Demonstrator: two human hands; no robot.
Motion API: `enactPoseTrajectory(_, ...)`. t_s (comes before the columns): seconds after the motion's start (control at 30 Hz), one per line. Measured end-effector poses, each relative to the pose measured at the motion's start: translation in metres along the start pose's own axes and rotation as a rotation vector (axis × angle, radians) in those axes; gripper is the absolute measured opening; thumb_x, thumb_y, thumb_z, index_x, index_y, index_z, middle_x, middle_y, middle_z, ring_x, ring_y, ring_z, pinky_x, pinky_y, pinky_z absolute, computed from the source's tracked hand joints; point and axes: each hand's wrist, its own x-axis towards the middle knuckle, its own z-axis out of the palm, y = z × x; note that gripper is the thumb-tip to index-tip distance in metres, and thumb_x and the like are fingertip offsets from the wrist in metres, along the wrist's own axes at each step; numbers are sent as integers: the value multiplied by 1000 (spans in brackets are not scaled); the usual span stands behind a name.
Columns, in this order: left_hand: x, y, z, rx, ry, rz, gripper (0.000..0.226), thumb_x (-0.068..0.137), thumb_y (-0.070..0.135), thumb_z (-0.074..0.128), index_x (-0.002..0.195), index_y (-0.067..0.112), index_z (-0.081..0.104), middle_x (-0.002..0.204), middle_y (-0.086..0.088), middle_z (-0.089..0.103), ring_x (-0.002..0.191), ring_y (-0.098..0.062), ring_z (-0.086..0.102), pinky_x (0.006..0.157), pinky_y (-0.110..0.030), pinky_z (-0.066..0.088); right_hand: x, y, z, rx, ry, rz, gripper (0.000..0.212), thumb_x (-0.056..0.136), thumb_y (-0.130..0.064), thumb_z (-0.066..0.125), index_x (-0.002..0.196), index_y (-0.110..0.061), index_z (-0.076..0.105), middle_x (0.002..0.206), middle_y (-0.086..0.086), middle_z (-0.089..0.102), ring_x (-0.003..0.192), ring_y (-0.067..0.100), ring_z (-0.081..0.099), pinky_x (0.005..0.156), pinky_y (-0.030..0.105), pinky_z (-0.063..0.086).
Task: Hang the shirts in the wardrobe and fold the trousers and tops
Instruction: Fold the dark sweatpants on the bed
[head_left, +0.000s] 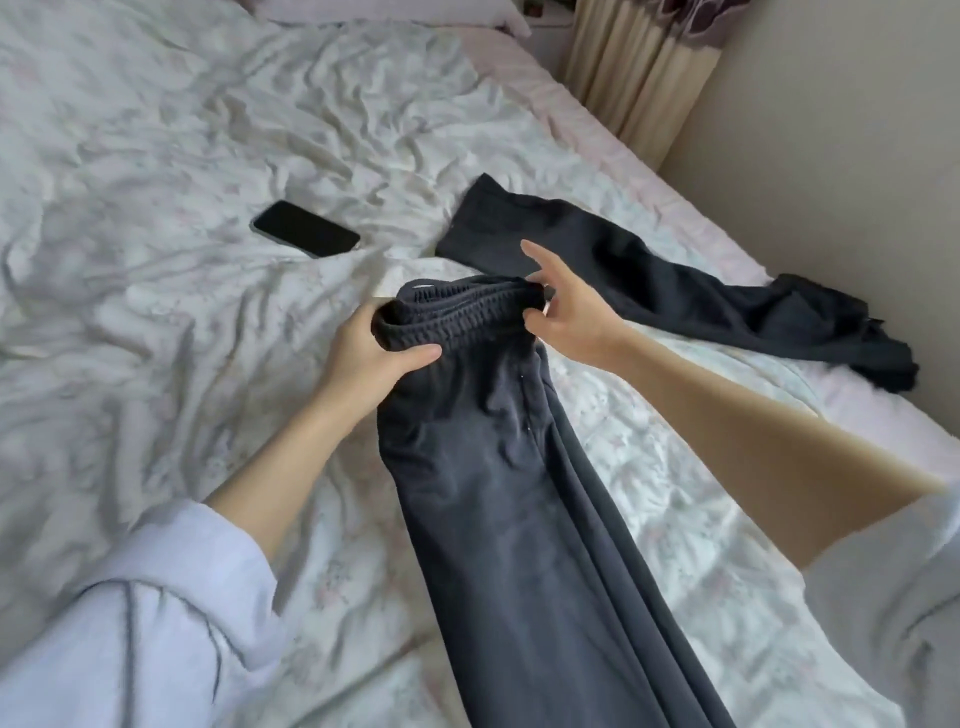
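Dark grey trousers (498, 467) held up over the bed (156, 156) by the elastic waistband, legs hanging together down toward the bottom edge of the view. Left hand (374, 353) gripping the left end of the waistband, thumb lying across the front of the bunched fabric, fingers wrapped behind. Right hand (566, 306) pinching the right end of the waistband between thumb and curled fingers, index finger sticking out straight and free, pointing up and left. Waistband gathered and ribbed, stretched between the two hands. Both forearms bare, pale sleeves (171, 613) pushed up near the elbows.

Just behind the right hand, second dark garment (675, 291) lying flat on the bed, running from near the middle out to the right edge of the mattress, far end crumpled near the wall (857, 182). Cannot tell whether trousers or a top.

Black phone (305, 228) lying screen-up on the bed, left of the second garment and beyond the left hand, apart from both. Bedsheet white with a faint floral print, heavily wrinkled. Pillow (389, 10) at the far end of the bed, only partly in view. Beige curtain (634, 67) hanging in the top right corner, beside the wall.
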Motion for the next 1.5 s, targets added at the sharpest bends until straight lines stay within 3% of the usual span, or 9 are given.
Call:
enactPoseTrajectory(0.23,-121,-13,27,371,-64,399,52,68,14,81,114,10,57,102,3,66,94,-23,64,79,-36,52,-136,24,-2,-399,155,-350,46,68,-11,58,113,-2,60,101,11,62,98,35,55,79,44,47)
enactPoseTrajectory(0.43,-208,-37,54,544,-171,738,53,59,-1,77,105,9,52,117,-12,64,109,-26,62,89,-38,48,-229,65,8,-492,146,-503,37,68,-16,52,104,-10,46,95,13,64,107,26,48,89,37,37)
enactPoseTrajectory(0.63,-240,-57,59,886,-784,359,45,81,27,53,126,33,54,147,8,37,137,-12,32,115,-30,17,-274,101,20,-658,-231,-584,21,74,-32,67,88,-17,72,87,0,67,108,26,62,100,66,30)
enactPoseTrajectory(0.73,-219,-48,63,744,-424,556,27,67,14,56,86,21,75,97,6,71,94,-19,66,91,-36,45,-228,86,23,-489,-69,-440,29,85,-28,44,93,-11,67,96,2,66,110,26,59,107,53,25)
enactPoseTrajectory(0.83,-179,-48,71,994,-123,298,39,85,29,53,123,19,58,129,-1,56,123,-23,46,103,-48,28,-168,72,39,-420,-203,-174,47,92,-30,43,136,-14,41,142,6,40,138,24,28,113,44,17)
enactPoseTrajectory(0.93,-131,-61,69,1159,-287,-92,68,87,59,41,143,26,24,149,1,29,138,-24,19,108,-53,10,-119,70,52,-513,-511,-51,70,90,-30,49,148,-24,11,154,1,18,144,19,5,116,51,4)
enactPoseTrajectory(1.17,-107,-64,59,891,-581,-281,41,81,52,62,106,20,56,100,2,61,92,-16,55,78,-31,40,-100,61,50,-582,-702,-34,26,89,-25,52,109,-9,57,109,8,55,99,29,54,73,32,35)
enactPoseTrajectory(1.33,-108,-17,47,748,-450,-184,31,87,35,64,112,19,56,97,1,54,85,-18,51,66,-27,38,-101,28,13,-628,-463,-100,18,93,-24,48,105,-15,60,109,3,48,88,24,52,87,36,26)
enactPoseTrajectory(1.5,-75,47,32,973,-215,-7,19,88,39,60,92,21,53,92,4,56,85,-22,55,63,-29,34,-76,-9,-24,-696,-140,-146,20,90,-14,46,103,-17,62,109,3,48,90,23,54,88,37,26)
